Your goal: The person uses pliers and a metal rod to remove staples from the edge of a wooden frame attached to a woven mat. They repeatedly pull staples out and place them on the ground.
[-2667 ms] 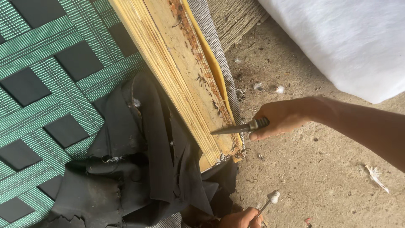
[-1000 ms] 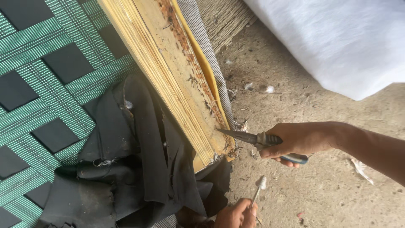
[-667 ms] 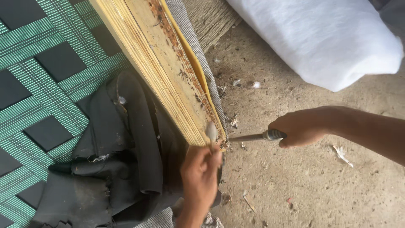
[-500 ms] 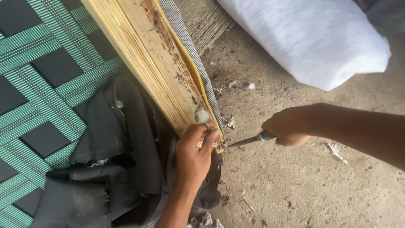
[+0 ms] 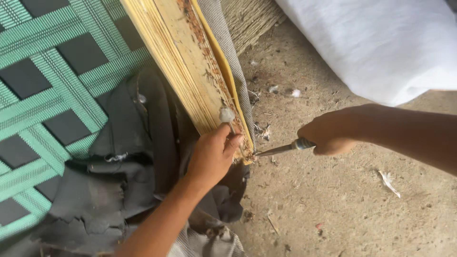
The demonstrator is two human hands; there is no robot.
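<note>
My right hand point(image 5: 328, 138) grips the handle of a thin metal tool point(image 5: 276, 151), a screwdriver or chisel. Its tip rests against the lower corner of a slanted yellow wooden frame point(image 5: 190, 71), where rusty staples and torn fabric show. My left hand point(image 5: 214, 152) holds a small hammer by its shaft. The hammer's grey metal head point(image 5: 226, 114) sits against the face of the frame, just above the tool's tip.
Torn dark grey fabric point(image 5: 124, 157) hangs loose left of the frame over green woven webbing point(image 5: 43, 71). A grey cloth strip point(image 5: 223, 43) runs along the frame's right edge. A big white sack point(image 5: 381, 43) lies on the dusty concrete floor point(image 5: 333, 204).
My left hand rose from the bottom edge with the small hammer up to the frame. My right hand kept the tool and set its tip at the frame's lower corner.
</note>
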